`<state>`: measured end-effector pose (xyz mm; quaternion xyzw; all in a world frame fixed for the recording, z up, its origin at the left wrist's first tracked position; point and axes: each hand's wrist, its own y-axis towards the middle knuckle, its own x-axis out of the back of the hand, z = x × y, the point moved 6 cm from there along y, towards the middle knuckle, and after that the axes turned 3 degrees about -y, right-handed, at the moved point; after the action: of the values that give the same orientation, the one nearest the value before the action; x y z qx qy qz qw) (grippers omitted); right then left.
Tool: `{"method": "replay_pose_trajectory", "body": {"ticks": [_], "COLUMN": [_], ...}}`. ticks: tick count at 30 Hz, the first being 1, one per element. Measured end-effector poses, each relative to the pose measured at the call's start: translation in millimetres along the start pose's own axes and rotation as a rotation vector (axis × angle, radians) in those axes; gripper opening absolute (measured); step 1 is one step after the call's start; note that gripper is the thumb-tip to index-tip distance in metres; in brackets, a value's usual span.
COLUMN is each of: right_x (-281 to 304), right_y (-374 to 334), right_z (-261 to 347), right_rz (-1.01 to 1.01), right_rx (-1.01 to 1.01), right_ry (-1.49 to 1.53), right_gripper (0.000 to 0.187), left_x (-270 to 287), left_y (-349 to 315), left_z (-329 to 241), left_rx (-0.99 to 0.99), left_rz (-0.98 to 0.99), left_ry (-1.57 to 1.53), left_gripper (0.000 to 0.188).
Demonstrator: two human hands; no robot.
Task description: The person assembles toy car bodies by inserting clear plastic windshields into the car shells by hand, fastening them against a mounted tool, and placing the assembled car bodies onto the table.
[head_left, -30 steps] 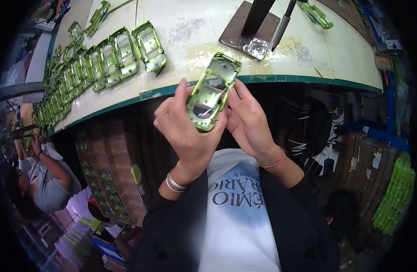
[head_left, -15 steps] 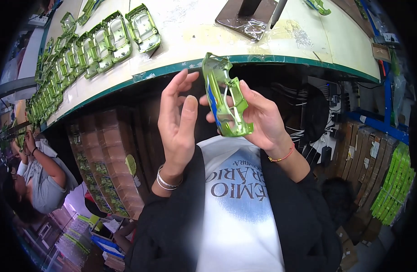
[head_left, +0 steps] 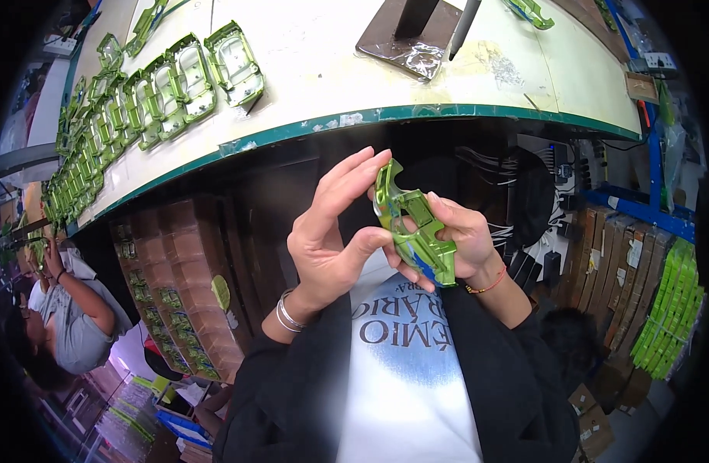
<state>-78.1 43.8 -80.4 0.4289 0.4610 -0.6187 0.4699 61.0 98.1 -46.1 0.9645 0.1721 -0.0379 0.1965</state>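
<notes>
A glossy green plastic frame part (head_left: pixel 416 224), with cut-outs and a bit of blue along its lower edge, is held tilted in front of my chest, off the table. My right hand (head_left: pixel 470 239) grips its right side, thumb on top and fingers underneath. At its left edge is my left hand (head_left: pixel 327 228), fingers curved, with the fingertips against the upper end and the thumb at the middle. The left fingers' undersides are partly hidden.
Rows of similar green frames (head_left: pixel 150 96) cover the left of the white table (head_left: pixel 300 85). A brown stand base (head_left: pixel 405 46) sits ahead. A compartmented brown rack (head_left: pixel 189 270) stands below left; a co-worker (head_left: pixel 81 309) works beyond. Cartons (head_left: pixel 617 262) stand right.
The green frame has come down and right, closer to my chest, and has turned in my right hand. My left hand has moved right, from beside the frame to touching its edge.
</notes>
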Motion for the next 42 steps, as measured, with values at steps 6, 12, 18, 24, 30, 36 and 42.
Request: {"method": "replay_pose_trajectory", "body": {"ticks": [6,12,18,24,30,36,42], "right_x": [4,-2,3,0,-8,-16,-28], "right_y": [5,1,-15,-18,-9,-2,4], "right_z": [0,22,49,82,134,165,181], "right_rz": [-0.04,-0.261,-0.591,-0.71,-0.684,-0.69,-0.648], "right_rx": [-0.013,0.141,0.16,0.152,0.201,0.046,0.023], "right_ry": [0.113,-0.338,-0.796,-1.145,-1.389,-1.509,-1.658], "right_gripper": [0.059,0.055,0.053,0.049,0.042,0.041,0.027], "left_x": [-8,-15,-32,-43,-60,-67,-69], "left_y": [1,4,12,20,36,59,70], "left_z": [1,30,57,82,102,98,93], "left_rx": [0.083,0.204,0.371,0.307,0.209,0.151,0.137], "left_rz": [-0.092,-0.139,-0.224,-0.219,-0.322,-0.421,-0.443], "left_ry": [0.076,-0.063,-0.364,-0.472,-0.568,-0.53,-0.478], "left_gripper": [0.052,0.049,0.051,0.059,0.055,0.055,0.051]}}
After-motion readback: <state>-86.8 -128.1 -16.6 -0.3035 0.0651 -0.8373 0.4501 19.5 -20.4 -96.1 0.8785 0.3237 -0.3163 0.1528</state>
